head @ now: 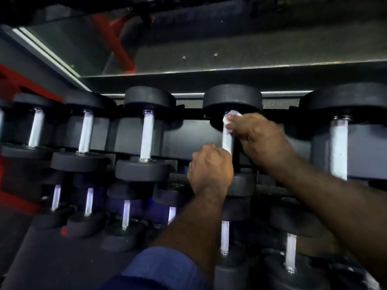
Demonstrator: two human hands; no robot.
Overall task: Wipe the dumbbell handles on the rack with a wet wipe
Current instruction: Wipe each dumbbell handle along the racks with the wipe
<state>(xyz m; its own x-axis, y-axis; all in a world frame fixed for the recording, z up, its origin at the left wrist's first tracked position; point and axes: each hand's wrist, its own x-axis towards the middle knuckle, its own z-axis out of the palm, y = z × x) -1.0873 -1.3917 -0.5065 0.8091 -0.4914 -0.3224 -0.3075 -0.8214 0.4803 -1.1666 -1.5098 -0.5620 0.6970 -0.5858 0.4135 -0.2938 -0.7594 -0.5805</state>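
A: What is the dumbbell [227, 141] made of?

B: Round black heads, matte like rubber, joined by a straight bright-metal handle with fine cross-hatched knurling. It is in the upper row of the rack [188, 135], a dark grey frame, with the handle pointing away from the person.

A: And the wet wipe [230, 117]?

B: A small white wad, soft and bunched, at the far end of that handle, touching it just beneath the far head.

A: Which hand has it?

B: The right hand [259, 135]. Its fingertips are curled and pinch the wipe against the metal. The left hand [210, 168] is a fist wrapped round the near end of the same handle, hiding the near head. Bare knurled metal shows between the two hands.

A: What lies around it?

B: More of the same make — a left neighbour [147, 139] with a slimmer head and a bigger neighbour [338, 147] on the right. Smaller dumbbells fill the lower row [125, 214]. A blue sleeve [165, 266] covers the left arm near the elbow.
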